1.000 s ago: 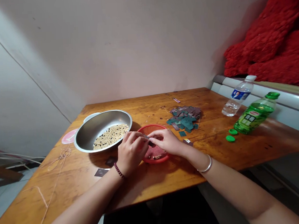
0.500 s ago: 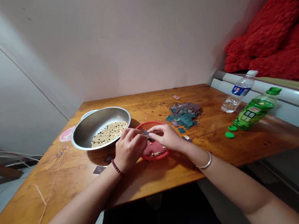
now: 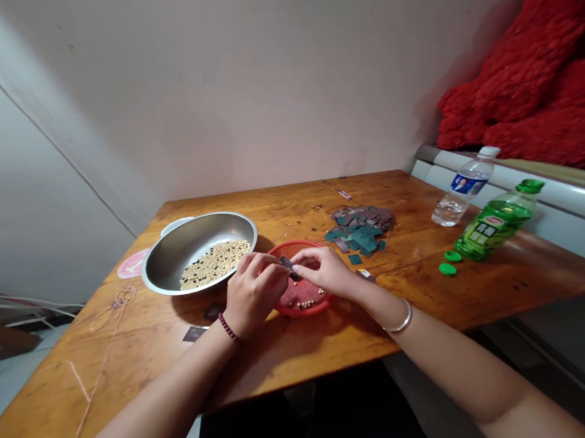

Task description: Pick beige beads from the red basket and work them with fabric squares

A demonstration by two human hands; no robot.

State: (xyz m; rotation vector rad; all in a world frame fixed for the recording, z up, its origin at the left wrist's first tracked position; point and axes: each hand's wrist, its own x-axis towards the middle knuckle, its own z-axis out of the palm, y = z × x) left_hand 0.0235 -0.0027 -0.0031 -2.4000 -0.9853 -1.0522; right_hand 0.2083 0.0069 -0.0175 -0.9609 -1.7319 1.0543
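Above a small red plastic basket (image 3: 313,311), both hands meet on a small dark flat piece (image 3: 288,265), perhaps cloth; its exact kind is unclear. My left hand (image 3: 257,287), with a dark red bead bracelet at the wrist, has its fingers closed on the piece's left side. From the right, my right hand (image 3: 329,271) pinches the same piece between thumb and fingers. Several pale round beads or beans (image 3: 306,304) lie in the basket below. Left of it stands a large steel bowl (image 3: 162,258) holding many pale and black bead-like grains (image 3: 215,263).
A pile of green and brown squares (image 3: 361,229) lies behind my right hand. At right stand a clear bottle (image 3: 463,188) and a green bottle (image 3: 498,224), near two green caps (image 3: 447,269). Thread (image 3: 120,301) and dark squares (image 3: 194,333) lie at left.
The view has tilted slightly. Both hands stay over the basket on the same dark piece, which has turned a little between the fingers.
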